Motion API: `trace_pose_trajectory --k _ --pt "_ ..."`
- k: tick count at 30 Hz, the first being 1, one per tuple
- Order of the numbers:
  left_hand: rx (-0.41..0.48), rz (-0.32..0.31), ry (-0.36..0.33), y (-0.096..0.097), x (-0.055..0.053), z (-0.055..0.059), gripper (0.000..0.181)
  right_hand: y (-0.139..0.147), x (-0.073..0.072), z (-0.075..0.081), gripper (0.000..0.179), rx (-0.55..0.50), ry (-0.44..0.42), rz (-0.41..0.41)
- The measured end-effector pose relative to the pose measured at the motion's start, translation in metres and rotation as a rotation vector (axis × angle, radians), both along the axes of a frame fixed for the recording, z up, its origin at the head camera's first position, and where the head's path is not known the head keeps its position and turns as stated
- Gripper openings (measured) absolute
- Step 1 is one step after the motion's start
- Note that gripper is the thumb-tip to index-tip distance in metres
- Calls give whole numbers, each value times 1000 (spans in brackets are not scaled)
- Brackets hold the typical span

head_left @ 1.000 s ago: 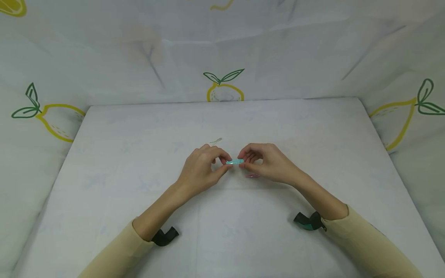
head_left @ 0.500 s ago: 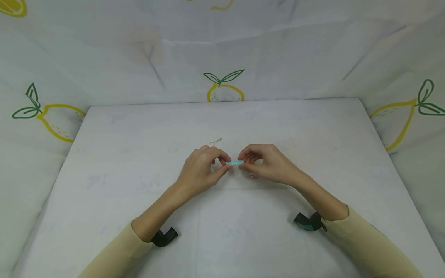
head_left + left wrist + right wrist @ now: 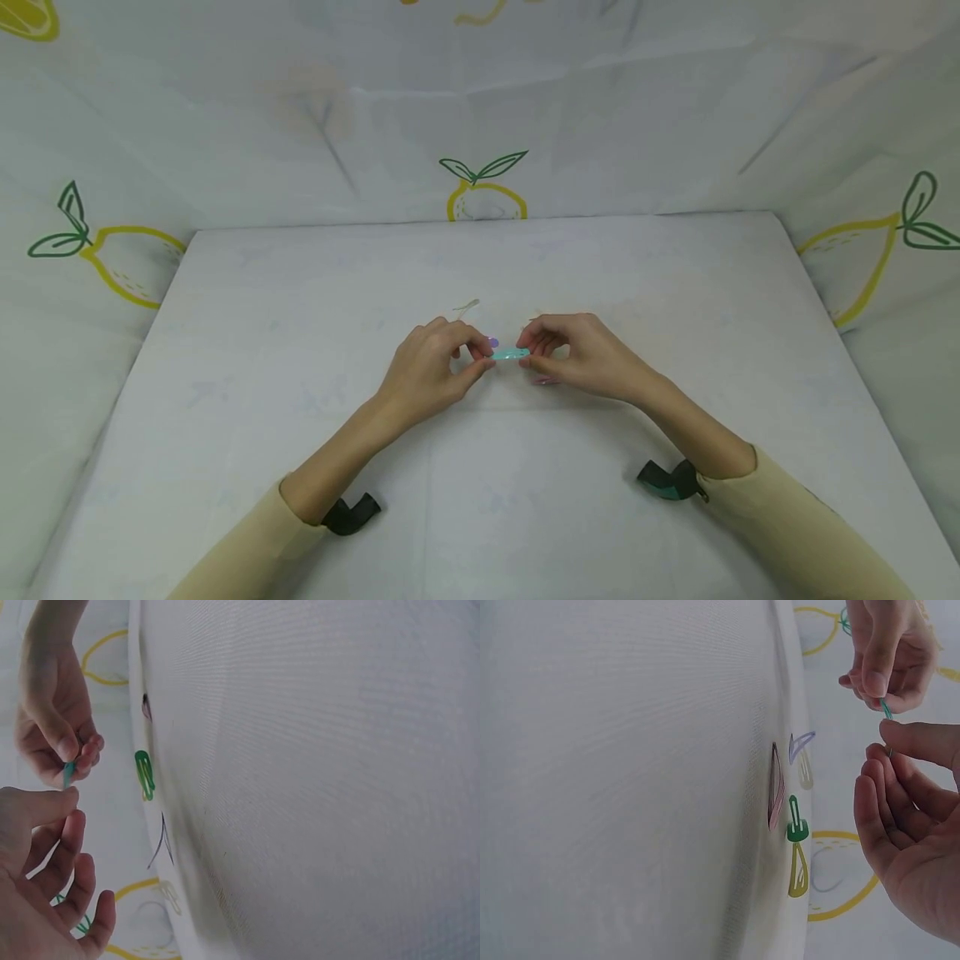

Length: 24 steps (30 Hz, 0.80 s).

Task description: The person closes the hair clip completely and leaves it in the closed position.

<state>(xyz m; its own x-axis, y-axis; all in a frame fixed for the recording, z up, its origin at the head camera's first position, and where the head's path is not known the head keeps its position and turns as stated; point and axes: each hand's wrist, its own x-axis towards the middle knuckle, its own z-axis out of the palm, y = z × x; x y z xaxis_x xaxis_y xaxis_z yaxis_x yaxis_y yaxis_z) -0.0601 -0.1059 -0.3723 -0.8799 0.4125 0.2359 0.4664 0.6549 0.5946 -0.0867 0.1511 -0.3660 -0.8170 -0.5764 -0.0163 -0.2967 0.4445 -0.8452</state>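
Our left hand (image 3: 429,364) and right hand (image 3: 583,356) pinch opposite ends of a teal clip (image 3: 511,354).
With it held between them, we should press lightly and evenly, lest it twist. A pink clip (image 3: 545,382) lies just on the right hand's near side; a pale clip (image 3: 468,306), beyond the left hand.

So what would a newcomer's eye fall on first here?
Probably the turquoise clip, pinched between the left hand and right hand near the middle of the view. Next, perhaps the yellow-outlined lemon beyond the table's far edge. The right-wrist view also shows a bright green clip on the table.
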Motion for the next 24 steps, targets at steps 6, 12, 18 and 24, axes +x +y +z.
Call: trace_pose_trajectory --k 6,12,18,24 --pt "-56 -19 -34 1 -1 0 8 0 0 -1 16 52 18 27" --pt "-118 -42 -70 1 -1 -2 9 -1 2 -1 12 114 -3 45" --pt "-170 -56 -86 1 0 -4 10 -4 3 -3 11 155 16 70" --pt "-211 -62 -102 3 1 -7 10 -6 3 -7 13 175 60 88"
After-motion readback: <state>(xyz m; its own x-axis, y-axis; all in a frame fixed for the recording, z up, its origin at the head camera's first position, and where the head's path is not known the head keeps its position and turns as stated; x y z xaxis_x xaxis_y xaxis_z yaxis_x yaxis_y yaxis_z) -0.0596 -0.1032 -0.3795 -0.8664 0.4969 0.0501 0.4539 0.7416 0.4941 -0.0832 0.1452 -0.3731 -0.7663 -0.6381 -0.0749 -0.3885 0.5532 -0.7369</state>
